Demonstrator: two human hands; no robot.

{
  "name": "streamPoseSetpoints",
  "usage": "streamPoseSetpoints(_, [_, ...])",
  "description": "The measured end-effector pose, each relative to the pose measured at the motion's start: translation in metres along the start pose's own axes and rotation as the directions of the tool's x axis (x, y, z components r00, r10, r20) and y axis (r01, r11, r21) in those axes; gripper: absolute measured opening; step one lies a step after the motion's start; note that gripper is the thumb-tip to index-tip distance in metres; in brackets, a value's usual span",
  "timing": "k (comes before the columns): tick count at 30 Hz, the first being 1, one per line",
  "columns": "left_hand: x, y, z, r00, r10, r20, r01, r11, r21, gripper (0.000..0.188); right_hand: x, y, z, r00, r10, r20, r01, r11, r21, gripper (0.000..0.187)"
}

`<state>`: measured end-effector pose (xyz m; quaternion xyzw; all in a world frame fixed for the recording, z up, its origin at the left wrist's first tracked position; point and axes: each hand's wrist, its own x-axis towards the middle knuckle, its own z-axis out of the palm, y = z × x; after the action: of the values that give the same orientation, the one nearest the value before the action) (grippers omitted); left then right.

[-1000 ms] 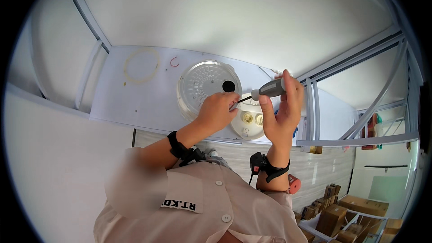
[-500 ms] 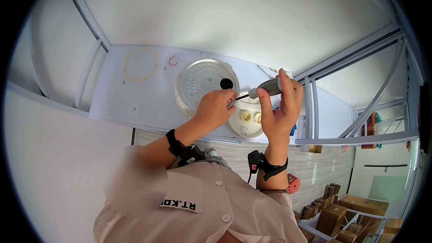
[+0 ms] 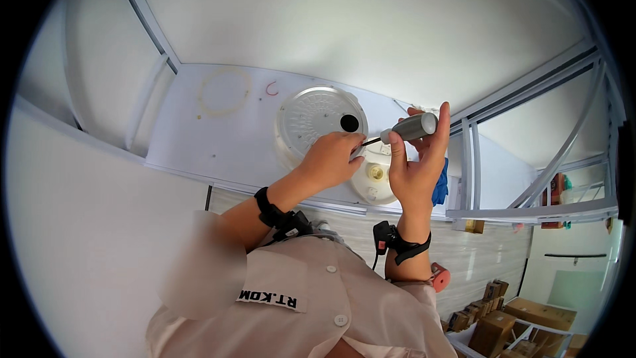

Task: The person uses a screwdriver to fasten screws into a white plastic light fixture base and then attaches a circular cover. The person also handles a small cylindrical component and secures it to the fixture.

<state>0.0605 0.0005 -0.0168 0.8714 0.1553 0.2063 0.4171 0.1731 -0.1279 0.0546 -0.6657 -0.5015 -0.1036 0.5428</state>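
A screwdriver (image 3: 414,127) with a thick grey handle and a dark shaft lies across my right hand (image 3: 419,176), thumb against the front of the handle and fingers stretched behind it. Its shaft points left to my left hand (image 3: 331,162), whose fingertips are pinched together at the tip. What they pinch is hidden. My left hand rests over the near right edge of a round silver metal plate (image 3: 311,116) with a black round spot (image 3: 349,123). Partly behind my right hand sits a white plastic part (image 3: 368,189) with a yellowish round socket (image 3: 375,172).
On the white table (image 3: 179,139) lie a pale yellow ring (image 3: 201,96), a small red curved wire (image 3: 268,88) and tiny loose pieces. A blue item (image 3: 440,182) is beside my right wrist. Metal frame posts (image 3: 472,166) stand at the right; cardboard boxes (image 3: 491,331) are lower right.
The screwdriver handle has turned so that its end cap shows more. My right fingers have shifted around it. My left hand stays at the tip, and the whole view has slid slightly.
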Motion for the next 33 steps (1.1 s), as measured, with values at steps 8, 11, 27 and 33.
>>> streamPoseSetpoints(8, [-0.014,0.001,-0.015,0.979,0.095,-0.181,-0.091,0.995,0.035,0.031,0.004,-0.005,-0.003,0.998,0.003,-0.057,0.004,0.992,0.124,0.089])
streamPoseSetpoints(11, [-0.021,-0.007,-0.036,0.948,0.128,-0.292,-0.081,0.983,0.167,0.028,0.003,-0.006,-0.007,0.996,0.044,-0.077,-0.028,0.98,0.197,0.091])
streamPoseSetpoints(27, [-0.042,-0.029,-0.053,0.954,-0.062,-0.292,0.162,0.929,0.333,0.008,-0.003,-0.01,0.006,0.997,0.078,0.028,-0.083,0.922,0.378,0.091])
streamPoseSetpoints(33, [-0.044,-0.029,-0.048,0.954,-0.02,-0.299,0.139,0.915,0.38,0.008,-0.004,-0.006,0.009,0.998,0.05,0.045,-0.065,0.905,0.42,0.091])
